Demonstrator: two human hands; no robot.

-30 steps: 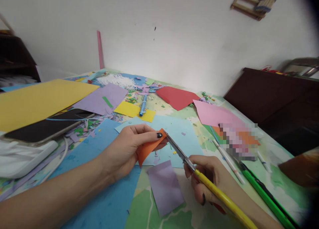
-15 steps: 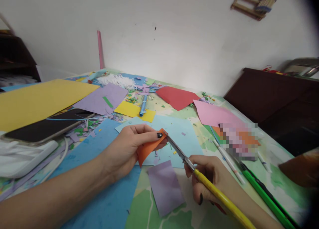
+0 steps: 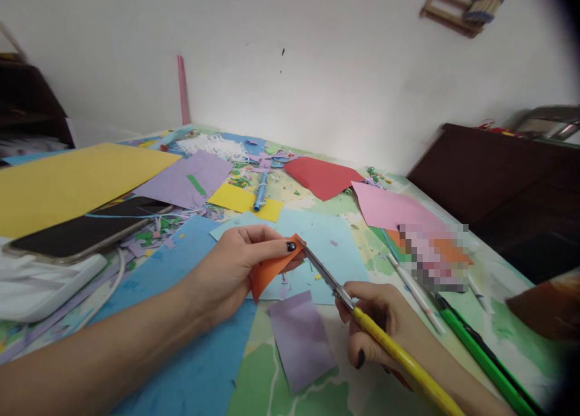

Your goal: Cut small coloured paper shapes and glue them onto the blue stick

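My left hand (image 3: 235, 268) pinches a small folded orange paper (image 3: 267, 270) just above the table, thumb on top. My right hand (image 3: 385, 328) grips yellow-handled scissors (image 3: 362, 319). The blades point up and left, and their tips meet the orange paper's right corner. A lilac paper rectangle (image 3: 301, 340) lies flat right below both hands. A light blue sheet (image 3: 317, 247) lies under the orange paper.
Coloured sheets cover the table: yellow (image 3: 67, 180), lilac (image 3: 185, 180), red (image 3: 321, 177), pink (image 3: 389, 208) and blue (image 3: 190, 343). A phone (image 3: 86, 229) rests at left on a white object. A blue marker (image 3: 260, 192), pens and a green pencil (image 3: 480, 355) lie nearby, among paper scraps.
The fingers of my right hand have shifted slightly on the scissor handles. My left hand and the orange paper have stayed in place.
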